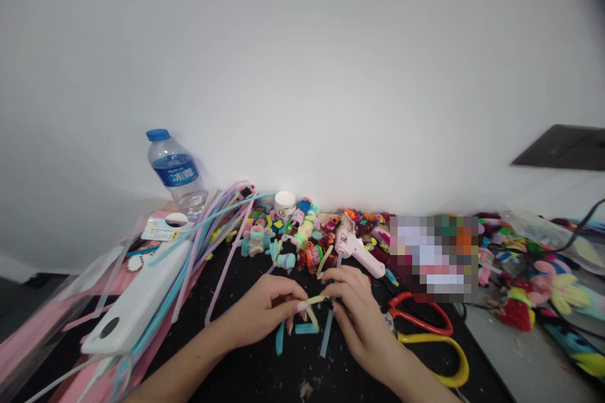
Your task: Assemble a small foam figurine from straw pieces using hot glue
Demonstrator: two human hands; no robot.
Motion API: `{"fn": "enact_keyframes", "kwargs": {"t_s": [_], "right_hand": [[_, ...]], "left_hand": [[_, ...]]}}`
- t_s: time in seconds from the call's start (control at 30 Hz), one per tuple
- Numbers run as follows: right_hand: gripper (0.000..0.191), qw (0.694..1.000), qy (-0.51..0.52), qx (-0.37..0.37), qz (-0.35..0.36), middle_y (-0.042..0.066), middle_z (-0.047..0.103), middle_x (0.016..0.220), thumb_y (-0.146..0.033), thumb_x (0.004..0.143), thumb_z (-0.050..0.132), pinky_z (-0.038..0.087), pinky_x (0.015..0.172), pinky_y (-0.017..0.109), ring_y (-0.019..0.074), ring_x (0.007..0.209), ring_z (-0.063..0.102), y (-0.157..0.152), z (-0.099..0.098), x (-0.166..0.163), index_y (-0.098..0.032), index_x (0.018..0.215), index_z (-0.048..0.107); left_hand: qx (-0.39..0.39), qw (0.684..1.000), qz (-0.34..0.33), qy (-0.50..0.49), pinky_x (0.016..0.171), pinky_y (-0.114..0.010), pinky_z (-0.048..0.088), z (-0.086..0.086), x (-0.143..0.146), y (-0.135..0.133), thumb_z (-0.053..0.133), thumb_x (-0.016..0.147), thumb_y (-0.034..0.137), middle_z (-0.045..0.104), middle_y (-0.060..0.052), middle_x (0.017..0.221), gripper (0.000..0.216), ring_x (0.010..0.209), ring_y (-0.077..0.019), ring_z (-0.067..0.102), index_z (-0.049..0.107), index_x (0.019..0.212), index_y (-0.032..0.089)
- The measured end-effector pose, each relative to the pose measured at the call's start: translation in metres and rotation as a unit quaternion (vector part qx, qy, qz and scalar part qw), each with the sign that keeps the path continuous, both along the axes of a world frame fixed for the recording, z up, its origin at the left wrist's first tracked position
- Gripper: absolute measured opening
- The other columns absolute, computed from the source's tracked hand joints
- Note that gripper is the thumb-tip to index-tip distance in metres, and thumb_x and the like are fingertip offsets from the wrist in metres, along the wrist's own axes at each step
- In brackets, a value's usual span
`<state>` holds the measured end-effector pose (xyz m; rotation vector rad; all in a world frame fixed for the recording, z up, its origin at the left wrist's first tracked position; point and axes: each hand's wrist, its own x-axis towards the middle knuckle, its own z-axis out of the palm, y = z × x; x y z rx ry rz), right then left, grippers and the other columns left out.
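My left hand (265,315) and my right hand (352,312) meet over a black mat (265,371), fingertips pinched together on a short pale-yellow fuzzy stick (314,302). A small dark piece (328,304) sits at the right fingertips. Below the hands lie short light-blue stick pieces (306,329) and a clear glue stick (326,334). A pink glue gun (359,250) lies just beyond my right hand.
A water bottle (176,173) stands at the back left by the white wall. Long pastel sticks (208,227) fan over a white box (137,299). Several small colourful figures (302,227) crowd the back. Red and yellow scissors (425,327) lie at the right.
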<state>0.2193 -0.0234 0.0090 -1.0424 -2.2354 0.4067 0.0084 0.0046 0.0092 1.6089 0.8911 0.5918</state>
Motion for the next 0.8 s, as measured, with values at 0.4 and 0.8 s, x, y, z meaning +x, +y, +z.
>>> {"fn": "enact_keyframes", "kwargs": {"t_s": [0.4,0.8], "right_hand": [[0.023,1.0,-0.003,-0.012,0.008,0.007,0.051,0.117,-0.007,0.087,0.037,0.037,0.094,0.042,0.0221,0.113,0.042,0.0,-0.002,0.0,-0.022,0.101,0.048],[0.038,0.971,0.059,0.101,-0.208,0.013,0.046,0.122,-0.016,0.083,0.046,0.037,0.095,0.046,0.0269,0.118,0.041,0.02,-0.014,0.016,-0.019,0.12,0.039]], "left_hand": [[0.003,1.0,-0.003,0.013,0.052,-0.018,0.044,0.002,-0.001,-0.002,0.056,0.082,0.024,0.061,0.001,0.062,0.019,0.049,-0.0082,0.056,0.065,0.071,0.011],[0.036,0.994,0.107,0.005,0.055,-0.021,0.041,-0.006,-0.003,0.006,0.051,0.085,0.026,0.059,0.0,0.06,0.023,0.052,-0.0105,0.053,0.064,0.072,0.012]]}}
